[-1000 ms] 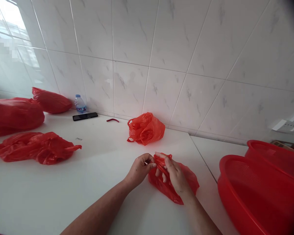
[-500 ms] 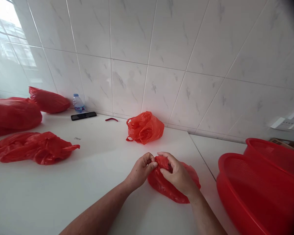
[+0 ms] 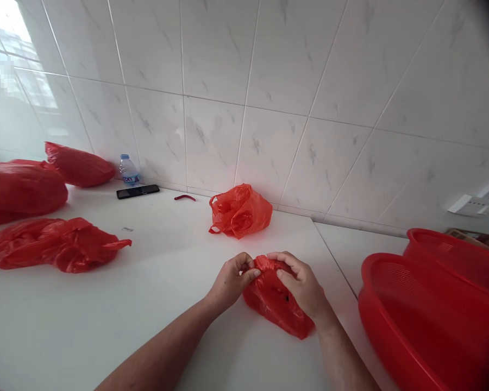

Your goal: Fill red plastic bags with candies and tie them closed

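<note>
A red plastic bag [image 3: 275,301] lies on the white table between my hands, its mouth bunched near the top. My left hand [image 3: 237,277] pinches the left edge of that mouth between thumb and fingers. On the other side, my right hand [image 3: 303,285] curves over the bag with its thumb and fingers on the gathered plastic. A small dark spot shows within the folds beside my right thumb. The far right part of the bag is hidden by my right hand and wrist.
An orange-red bag [image 3: 242,212] sits by the tiled wall. Further left are a crumpled red bag [image 3: 57,244], full red bags [image 3: 81,165], a water bottle [image 3: 129,171], a phone [image 3: 137,191] and a dark red curved item [image 3: 185,197]. Red plastic baskets [image 3: 407,309] stand on the right.
My right hand has shifted slightly right and the bag's mouth has spread wider. The bag's right side has drawn in under my wrist. My left hand keeps its pinch.
</note>
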The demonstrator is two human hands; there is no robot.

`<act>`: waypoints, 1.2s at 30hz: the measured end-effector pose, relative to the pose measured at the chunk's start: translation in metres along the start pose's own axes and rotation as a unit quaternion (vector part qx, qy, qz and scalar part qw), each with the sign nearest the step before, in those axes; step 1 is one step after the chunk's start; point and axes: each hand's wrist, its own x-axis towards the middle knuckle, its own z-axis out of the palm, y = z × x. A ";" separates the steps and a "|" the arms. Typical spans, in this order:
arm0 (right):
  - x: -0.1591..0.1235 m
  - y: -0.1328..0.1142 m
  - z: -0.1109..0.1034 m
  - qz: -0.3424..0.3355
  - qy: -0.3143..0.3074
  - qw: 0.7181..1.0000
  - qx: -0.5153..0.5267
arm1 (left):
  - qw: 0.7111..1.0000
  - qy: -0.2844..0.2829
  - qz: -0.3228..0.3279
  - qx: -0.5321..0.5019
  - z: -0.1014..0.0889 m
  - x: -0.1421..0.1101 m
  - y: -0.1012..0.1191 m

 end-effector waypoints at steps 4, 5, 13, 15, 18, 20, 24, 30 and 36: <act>0.005 0.007 0.000 -0.026 0.098 0.995 -0.011 | 0.995 0.027 0.059 0.075 -0.003 0.002 0.001; 0.006 0.009 -0.001 -0.023 0.141 0.989 -0.030 | 0.991 0.030 0.083 0.097 -0.003 0.002 0.002; 0.015 0.048 -0.045 0.003 0.403 0.900 -0.168 | 0.953 0.078 0.189 0.223 -0.025 0.013 -0.004; 0.016 0.059 -0.054 0.046 0.429 0.888 -0.159 | 0.945 0.116 0.183 0.244 -0.031 0.016 -0.007; 0.016 0.066 -0.057 0.076 0.427 0.893 -0.122 | 0.946 0.154 0.142 0.247 -0.037 0.019 -0.011; 0.016 0.067 -0.056 0.073 0.394 0.913 -0.079 | 0.951 0.185 0.099 0.229 -0.041 0.020 -0.014; 0.017 0.077 -0.054 0.079 0.224 0.969 0.061 | 0.965 0.194 0.023 0.175 -0.052 0.023 -0.023; 0.016 0.080 -0.033 0.078 0.000 0.993 0.090 | 0.985 -0.001 0.052 0.163 -0.041 0.017 -0.032; 0.002 0.025 0.018 0.072 -0.104 0.992 0.005 | 0.960 -0.091 0.133 0.229 -0.010 0.003 -0.027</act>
